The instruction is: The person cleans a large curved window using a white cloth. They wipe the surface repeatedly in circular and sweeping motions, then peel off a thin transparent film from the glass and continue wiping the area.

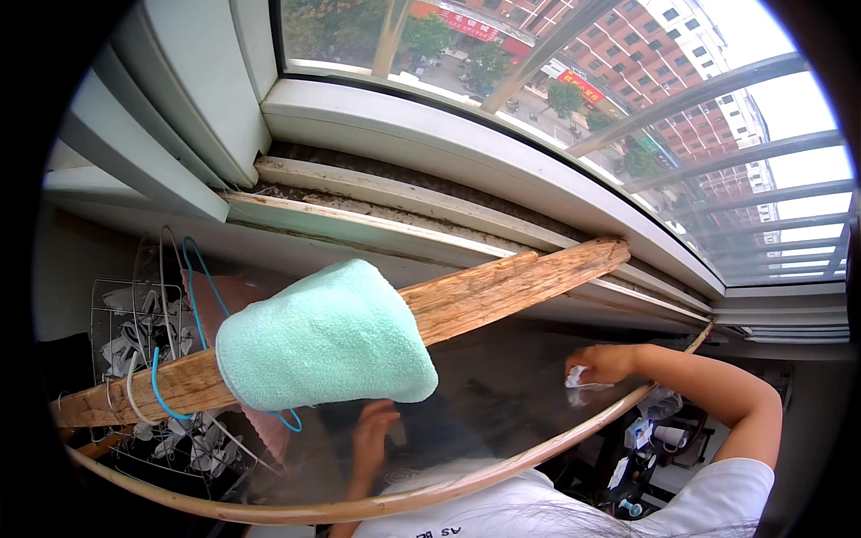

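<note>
My right hand (599, 363) grips a crumpled white tissue (576, 376) against a dark, glossy flat surface (498, 376), which mirrors the tissue faintly. Further left, my left hand (372, 430) is at the same surface with nothing visible in it. Its upper fingers come close to the lower edge of a mint-green towel (329, 336) and may be partly hidden by it. That towel hangs over a rough wooden plank (511, 289), which reaches to the window frame.
A bamboo pole (471, 476) curves across in front of my body. Wire and blue hangers (161, 390), a pink cloth (218, 299) and a rack (111, 316) crowd the left. Dirty window tracks (403, 202) run below the barred window (538, 67). Various small items (646, 437) lie lower right.
</note>
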Demonstrator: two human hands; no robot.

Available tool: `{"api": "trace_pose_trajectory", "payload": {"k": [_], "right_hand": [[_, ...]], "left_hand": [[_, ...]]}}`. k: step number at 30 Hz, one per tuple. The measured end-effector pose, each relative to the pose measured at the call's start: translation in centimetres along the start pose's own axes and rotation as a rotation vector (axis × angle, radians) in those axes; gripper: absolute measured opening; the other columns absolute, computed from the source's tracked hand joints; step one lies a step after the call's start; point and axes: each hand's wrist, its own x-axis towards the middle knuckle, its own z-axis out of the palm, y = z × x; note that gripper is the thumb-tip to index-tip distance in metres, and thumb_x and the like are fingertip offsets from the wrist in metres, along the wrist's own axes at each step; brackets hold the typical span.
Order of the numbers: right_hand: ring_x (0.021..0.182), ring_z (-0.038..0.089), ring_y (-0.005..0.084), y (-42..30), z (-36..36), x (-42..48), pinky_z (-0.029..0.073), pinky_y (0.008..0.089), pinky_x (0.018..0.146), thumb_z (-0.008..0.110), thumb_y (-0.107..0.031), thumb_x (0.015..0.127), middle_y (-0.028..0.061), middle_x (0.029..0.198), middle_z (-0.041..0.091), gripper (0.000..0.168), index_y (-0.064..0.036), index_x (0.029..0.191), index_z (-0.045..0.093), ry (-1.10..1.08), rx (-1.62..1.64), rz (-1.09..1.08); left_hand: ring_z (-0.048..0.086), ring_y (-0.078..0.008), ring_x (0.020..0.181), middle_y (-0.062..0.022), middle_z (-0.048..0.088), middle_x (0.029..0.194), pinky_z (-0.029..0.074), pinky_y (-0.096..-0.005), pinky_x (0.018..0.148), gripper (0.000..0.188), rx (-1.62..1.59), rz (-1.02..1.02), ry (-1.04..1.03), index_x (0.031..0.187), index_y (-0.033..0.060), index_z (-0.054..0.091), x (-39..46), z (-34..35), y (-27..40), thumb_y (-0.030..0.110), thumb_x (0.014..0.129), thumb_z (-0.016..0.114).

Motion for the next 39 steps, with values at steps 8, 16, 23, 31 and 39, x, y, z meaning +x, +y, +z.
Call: {"api": "trace_pose_trajectory", "payload": {"k": [8, 16, 23, 31, 39], "right_hand": [[0.099, 0.058, 0.0354, 5.9, 1.8, -4.0, 0.045, 0.0417, 0.086, 0.057, -0.019, 0.075, 0.0196, 0.103, 0.062, 0.038, -0.004, 0.11, 0.06, 0.068, -0.173, 0.425], [0.093, 0.056, 0.0343, -12.3, -1.3, -2.1, 0.043, 0.0379, 0.083, 0.051, -0.017, 0.084, 0.0197, 0.101, 0.057, 0.029, -0.001, 0.107, 0.053, 0.14, 0.436, -0.365], [0.094, 0.057, 0.0362, -3.1, -0.9, -9.3, 0.045, 0.0409, 0.083, 0.053, -0.012, 0.08, 0.0188, 0.101, 0.057, 0.026, -0.003, 0.104, 0.057, 0.293, 0.061, 0.102], [0.096, 0.052, 0.0342, -11.7, 1.2, -9.0, 0.044, 0.0388, 0.081, 0.049, -0.001, 0.08, 0.0158, 0.097, 0.048, 0.018, -0.001, 0.098, 0.053, 0.604, 0.242, -0.233], [0.092, 0.048, 0.0287, -12.8, 6.3, -7.9, 0.043, 0.0322, 0.077, 0.054, 0.01, 0.072, 0.0137, 0.097, 0.046, 0.026, -0.001, 0.095, 0.05, 1.2, 0.234, -0.623]], "left_hand": [[0.054, -0.019, 0.1, -0.0095, 0.057, 0.111, 0.043, -0.0301, 0.084, 0.029, 0.034, 0.031, 0.012, 0.09, -0.0004, 0.064, -0.2, 0.1, -1.8, 0.019, 0.094, 0.043], [0.058, -0.0169, 0.089, -0.0099, 0.058, 0.109, 0.046, -0.0303, 0.081, 0.032, -0.028, -0.057, 0.036, 0.097, -0.0002, 0.06, -0.2, 0.4, -1.2, 0.025, 0.096, 0.04], [0.059, -0.016, 0.085, -0.0091, 0.06, 0.106, 0.046, -0.0296, 0.081, 0.033, -0.036, -0.015, 0.014, 0.101, 0.0014, 0.059, -0.3, -0.4, -3.0, 0.027, 0.097, 0.039], [0.059, -0.0181, 0.091, -0.0099, 0.064, 0.098, 0.044, -0.0303, 0.084, 0.044, 0.22, -0.035, -0.034, 0.103, 0.0012, 0.061, 0.0, -1.3, -1.8, 0.039, 0.096, 0.038], [0.059, -0.0189, 0.084, -0.0124, 0.064, 0.096, 0.044, -0.0307, 0.079, 0.034, 0.023, -0.182, 0.041, 0.107, 0.0025, 0.056, -0.7, -4.5, -10.7, 0.03, 0.096, 0.041]]}}
